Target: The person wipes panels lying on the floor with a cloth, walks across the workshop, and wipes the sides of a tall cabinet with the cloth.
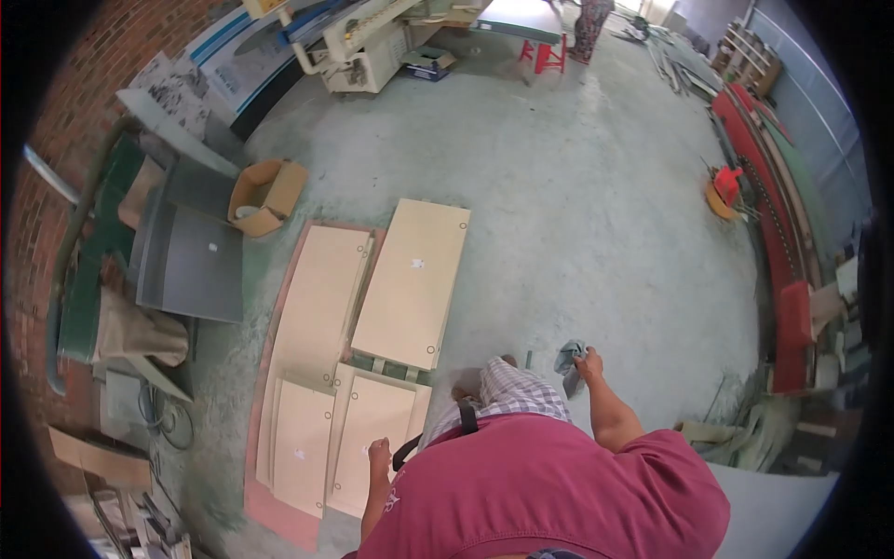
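Observation:
My right hand [589, 363] is closed around a crumpled grey-green cloth [569, 356], held out to the right of my body. My left hand [379, 454] has its fingers curled in, and whatever may be inside them is hidden. In view it overlaps a cream panel [377, 419] with round holes; whether it touches the panel cannot be told. Beside that lie another cream panel [303, 438], a long one [321, 279] and a wide one [413, 279]. Pinkish sheeting [279, 522] shows under the left panels.
A cardboard box [284, 191] and a dark grey panel [191, 265] stand to the left. Ahead are a machine [358, 47], a red stool [543, 58] and a person's patterned trousers [589, 28]. Long red beams [768, 214] and a yellow basket [719, 200] line the right.

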### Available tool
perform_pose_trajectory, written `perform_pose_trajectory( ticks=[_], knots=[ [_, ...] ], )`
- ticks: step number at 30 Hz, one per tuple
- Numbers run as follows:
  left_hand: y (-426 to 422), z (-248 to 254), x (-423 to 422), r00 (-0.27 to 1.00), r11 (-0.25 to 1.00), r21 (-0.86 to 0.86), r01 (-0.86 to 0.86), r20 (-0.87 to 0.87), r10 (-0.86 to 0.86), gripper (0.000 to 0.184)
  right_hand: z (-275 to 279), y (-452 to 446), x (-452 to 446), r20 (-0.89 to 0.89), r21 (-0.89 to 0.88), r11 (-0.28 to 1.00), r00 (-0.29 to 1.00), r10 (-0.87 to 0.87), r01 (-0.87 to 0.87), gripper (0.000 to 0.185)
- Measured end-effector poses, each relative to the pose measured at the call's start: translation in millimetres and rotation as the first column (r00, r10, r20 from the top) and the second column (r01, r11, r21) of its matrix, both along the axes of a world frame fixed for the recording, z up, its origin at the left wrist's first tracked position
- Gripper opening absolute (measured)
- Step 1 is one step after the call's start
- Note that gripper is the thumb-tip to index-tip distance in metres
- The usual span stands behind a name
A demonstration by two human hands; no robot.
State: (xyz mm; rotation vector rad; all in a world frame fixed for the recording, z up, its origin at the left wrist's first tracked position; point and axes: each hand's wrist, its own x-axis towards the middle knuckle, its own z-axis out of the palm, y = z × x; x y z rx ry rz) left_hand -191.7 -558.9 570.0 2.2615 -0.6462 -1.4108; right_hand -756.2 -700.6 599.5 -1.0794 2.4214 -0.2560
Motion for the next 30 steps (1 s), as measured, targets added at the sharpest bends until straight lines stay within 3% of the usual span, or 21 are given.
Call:
perform_pose_trajectory(
  ticks=[11,16,18,19,20,21,22,26,27,28,30],
  knots=[
    [-56,-2,-18,0.977,0.976,-0.060,0.210,0.049,-0.208,0.029,2,-5,-18,0.008,-0.077,0.996,0.999,-0.053,0.053,0.059],
    [-86,-44,-27,0.953,0.959,-0.001,0.284,0.110,-0.282,0.029,0,-3,-45,0.007,-0.088,0.988,0.992,-0.129,0.129,0.059],
    [-106,-84,-18,0.751,0.761,-0.043,0.647,0.208,-0.626,0.031,6,3,-56,0.009,-0.071,0.975,0.977,-0.211,0.211,0.058],
    [-120,-79,-26,0.720,0.736,0.016,0.677,0.194,-0.666,0.034,7,4,-65,0.012,-0.077,0.966,0.969,-0.248,0.248,0.058],
    [-134,-76,-37,0.452,0.485,-0.015,0.874,0.390,-0.802,0.035,8,6,-73,0.017,-0.086,0.955,0.959,-0.284,0.284,0.058],
    [-146,-76,-40,0.147,0.187,0.010,0.982,0.580,-0.801,0.036,-3,11,-84,-0.020,-0.105,0.955,0.960,-0.281,0.277,0.058],
    [-168,-82,-55,0.110,0.194,0.106,0.975,0.532,-0.840,0.033,-5,13,-95,-0.024,-0.147,0.937,0.946,-0.324,0.317,0.058],
    [-246,-74,-103,0.088,0.111,0.011,0.994,0.540,-0.837,0.025,-3,32,-121,0.008,-0.073,0.875,0.878,-0.479,0.479,0.059],
    [-261,-66,-119,-0.033,0.001,0.052,0.999,0.639,-0.768,0.023,-3,40,-124,0.011,-0.070,0.849,0.852,-0.524,0.523,0.059],
    [-282,-60,-137,-0.053,-0.023,0.055,0.998,0.637,-0.769,0.023,-3,44,-129,0.012,-0.066,0.837,0.839,-0.544,0.543,0.059],
    [-325,-45,-178,-0.271,-0.151,0.267,0.952,0.500,-0.823,0.027,0,42,-149,0.049,-0.048,0.819,0.821,-0.569,0.571,0.057]
  ],
)
